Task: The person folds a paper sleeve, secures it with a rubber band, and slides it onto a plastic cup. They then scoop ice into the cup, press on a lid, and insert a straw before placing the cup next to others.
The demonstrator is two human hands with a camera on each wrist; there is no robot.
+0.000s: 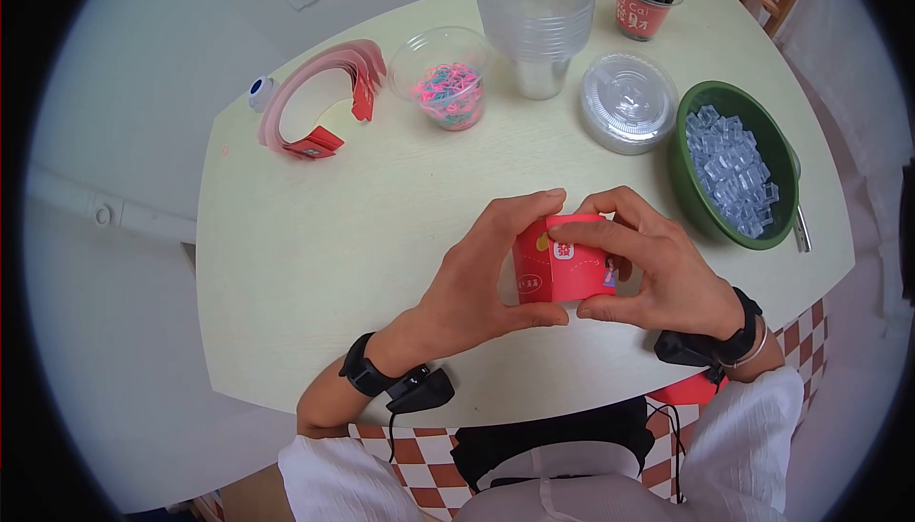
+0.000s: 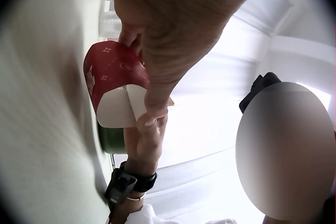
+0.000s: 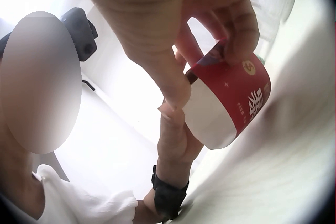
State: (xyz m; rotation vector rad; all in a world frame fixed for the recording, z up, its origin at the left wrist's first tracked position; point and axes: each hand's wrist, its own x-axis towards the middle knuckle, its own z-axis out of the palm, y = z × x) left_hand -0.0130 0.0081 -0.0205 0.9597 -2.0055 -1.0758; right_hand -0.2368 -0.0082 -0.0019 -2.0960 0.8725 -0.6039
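Observation:
A red printed paper cup sleeve (image 1: 577, 269) is held between both hands above the table's near half, bent round into a ring. My left hand (image 1: 467, 274) grips its left side, thumb at the near edge and fingers at the far edge. On the other side my right hand (image 1: 672, 274) grips it, with a finger lying across the printed top. The white inside of the sleeve (image 2: 115, 108) shows in the left wrist view, where a flap overlaps near the thumbs. In the right wrist view the sleeve (image 3: 236, 90) has its open end towards the camera.
Curved paper sleeves (image 1: 310, 79) lie at the table's left. Behind stand a tub of coloured rubber bands (image 1: 453, 93), stacked clear cups (image 1: 534, 17), a cup of black straws (image 1: 643, 12) and clear lids (image 1: 629, 102). A green bowl (image 1: 681, 169) of clear cubes is at right.

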